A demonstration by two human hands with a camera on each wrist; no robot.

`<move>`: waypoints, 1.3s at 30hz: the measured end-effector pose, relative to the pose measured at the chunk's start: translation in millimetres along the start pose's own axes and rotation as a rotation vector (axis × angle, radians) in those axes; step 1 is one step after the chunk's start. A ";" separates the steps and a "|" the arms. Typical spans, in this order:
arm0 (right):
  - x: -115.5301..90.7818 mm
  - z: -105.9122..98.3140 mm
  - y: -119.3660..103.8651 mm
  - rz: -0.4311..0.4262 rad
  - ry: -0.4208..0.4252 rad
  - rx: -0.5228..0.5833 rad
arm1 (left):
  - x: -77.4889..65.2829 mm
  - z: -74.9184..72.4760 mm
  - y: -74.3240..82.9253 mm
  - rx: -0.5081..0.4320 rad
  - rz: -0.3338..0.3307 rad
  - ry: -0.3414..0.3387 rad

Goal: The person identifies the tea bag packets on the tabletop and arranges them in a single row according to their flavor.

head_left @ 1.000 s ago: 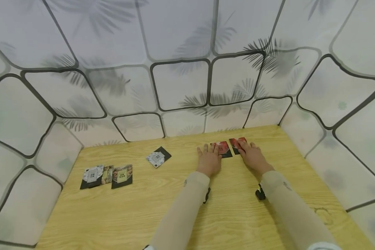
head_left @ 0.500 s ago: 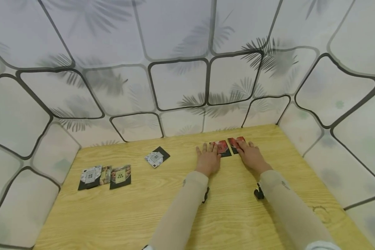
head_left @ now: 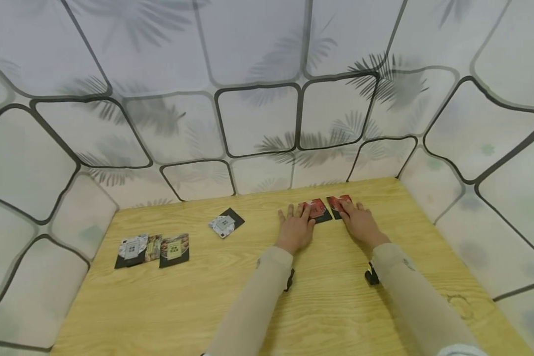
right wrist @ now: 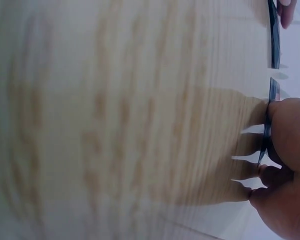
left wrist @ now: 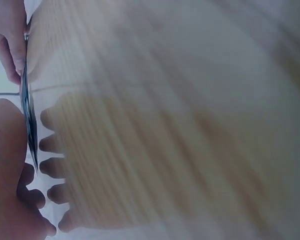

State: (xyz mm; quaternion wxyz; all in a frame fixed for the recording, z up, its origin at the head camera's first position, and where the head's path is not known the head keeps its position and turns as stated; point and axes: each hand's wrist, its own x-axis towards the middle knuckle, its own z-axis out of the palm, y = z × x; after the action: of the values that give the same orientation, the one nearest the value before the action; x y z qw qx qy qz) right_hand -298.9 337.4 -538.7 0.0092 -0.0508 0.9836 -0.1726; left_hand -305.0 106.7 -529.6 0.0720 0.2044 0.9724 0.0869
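Note:
Two flat, square red-and-black packets lie side by side at the back right of the table, with a narrow gap between them. My left hand (head_left: 295, 230) has its fingers spread flat, the fingertips resting on the near-left part of the left red packet (head_left: 319, 211). On the right red packet (head_left: 336, 202), the extended fingers of my right hand (head_left: 360, 223) press down, covering its lower right part. Edge-on in the left wrist view, the left packet (left wrist: 27, 110) is thin and dark beside my fingers. The right wrist view shows both packets low against the wood.
A grey-and-black packet (head_left: 224, 223) lies turned cornerwise left of my hands. Farther left, another grey-and-black packet (head_left: 131, 249), a yellowish one (head_left: 153, 248) and a black one with a yellow label (head_left: 174, 250) form an overlapping row. Patterned cloth walls (head_left: 262, 123) border the wooden table (head_left: 196, 306).
The left red packet has turned slightly, its near right corner swinging away from me. My left hand has shifted a little to the left. The right hand has stayed in place.

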 end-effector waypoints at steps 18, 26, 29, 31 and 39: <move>1.6 1.9 -16.8 -0.043 0.026 0.015 | -8.6 -9.1 -18.5 0.023 0.014 -0.028; 3.1 2.4 -16.8 -0.050 0.013 0.003 | -13.6 -11.7 -30.8 -0.021 0.011 0.021; 4.0 2.5 -14.1 -0.044 0.010 -0.012 | -19.6 -15.6 -46.8 -0.032 0.003 0.066; 5.1 3.1 -12.2 -0.048 0.014 -0.014 | -25.6 -19.7 -61.4 -0.039 -0.014 0.099; 1.0 2.5 2.0 -0.026 0.000 -0.025 | -54.6 -30.0 -119.8 -0.061 -0.098 0.121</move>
State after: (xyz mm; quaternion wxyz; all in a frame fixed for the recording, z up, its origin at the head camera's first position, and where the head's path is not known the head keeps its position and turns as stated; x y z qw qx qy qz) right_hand -299.9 338.3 -541.8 0.0064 -0.0635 0.9850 -0.1605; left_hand -306.9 -27.8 -518.4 0.0233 0.1484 0.9807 0.1252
